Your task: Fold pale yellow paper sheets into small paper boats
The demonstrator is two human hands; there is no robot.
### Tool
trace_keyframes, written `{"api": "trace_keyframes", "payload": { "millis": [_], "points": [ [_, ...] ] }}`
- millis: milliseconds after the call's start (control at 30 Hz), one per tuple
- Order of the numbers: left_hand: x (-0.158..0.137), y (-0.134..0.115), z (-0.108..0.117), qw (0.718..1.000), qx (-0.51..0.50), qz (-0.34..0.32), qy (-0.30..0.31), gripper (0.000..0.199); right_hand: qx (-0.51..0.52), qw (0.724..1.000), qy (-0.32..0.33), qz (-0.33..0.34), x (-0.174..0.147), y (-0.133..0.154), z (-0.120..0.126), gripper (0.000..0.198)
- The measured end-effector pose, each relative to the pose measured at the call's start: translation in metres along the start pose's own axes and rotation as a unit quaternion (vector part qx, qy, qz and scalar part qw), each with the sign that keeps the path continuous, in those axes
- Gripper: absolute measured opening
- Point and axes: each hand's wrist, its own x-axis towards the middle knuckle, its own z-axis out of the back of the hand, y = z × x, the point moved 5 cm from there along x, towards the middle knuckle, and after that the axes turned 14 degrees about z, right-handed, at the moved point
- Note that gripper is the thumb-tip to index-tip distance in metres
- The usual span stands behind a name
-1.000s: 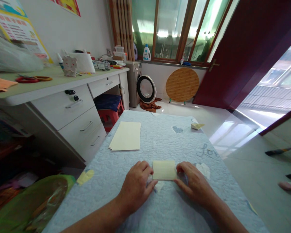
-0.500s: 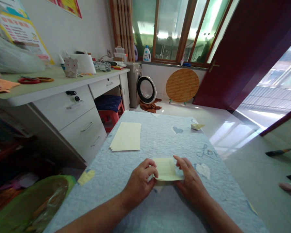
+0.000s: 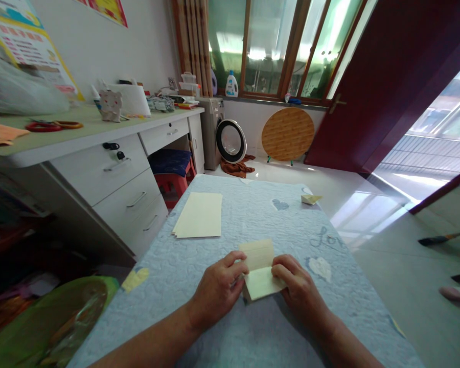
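A pale yellow sheet of paper (image 3: 261,282), creased across its middle, is held up between my two hands just above the cloth. My left hand (image 3: 223,283) pinches its left edge near the crease, fingers closed. On the opposite edge, my right hand (image 3: 297,286) grips the paper with curled fingers. The far part of the sheet tilts up and away, while the near part slopes toward me. A stack of similar paper (image 3: 200,215) lies farther off to the left. Near the far right corner rests a small folded paper piece (image 3: 310,199).
The table wears a light blue quilted cloth (image 3: 168,317) with heart patterns. A green bin (image 3: 107,286) stands at the left. Along the wall runs a white desk (image 3: 118,179) with scissors (image 3: 53,125) on it. A red stool (image 3: 176,181) is tucked beneath.
The paper has opened along its crease, its far part now raised and its near part tilted toward me. My right fingers, earlier extended, have curled onto its right edge.
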Motion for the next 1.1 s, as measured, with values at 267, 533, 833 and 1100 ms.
{"api": "trace_keyframes", "payload": {
  "millis": [267,533,833,1100],
  "points": [
    [0.005,0.001,0.001,0.999,-0.041,0.000,0.012,0.025,-0.026,0.987,0.146,-0.057,0.003,0.011,-0.009,0.022],
    [0.003,0.002,-0.002,0.999,-0.023,-0.015,0.021,0.026,-0.029,0.988,0.150,-0.018,0.012,0.038,-0.012,0.013],
    [0.004,0.002,0.003,1.000,-0.015,0.022,0.011,0.036,-0.021,0.990,0.137,-0.004,0.010,0.035,-0.023,0.018],
    [0.006,0.003,0.003,0.999,-0.001,0.042,0.017,0.022,0.048,0.989,0.103,-0.093,0.003,0.021,-0.022,0.019]
  ]
}}
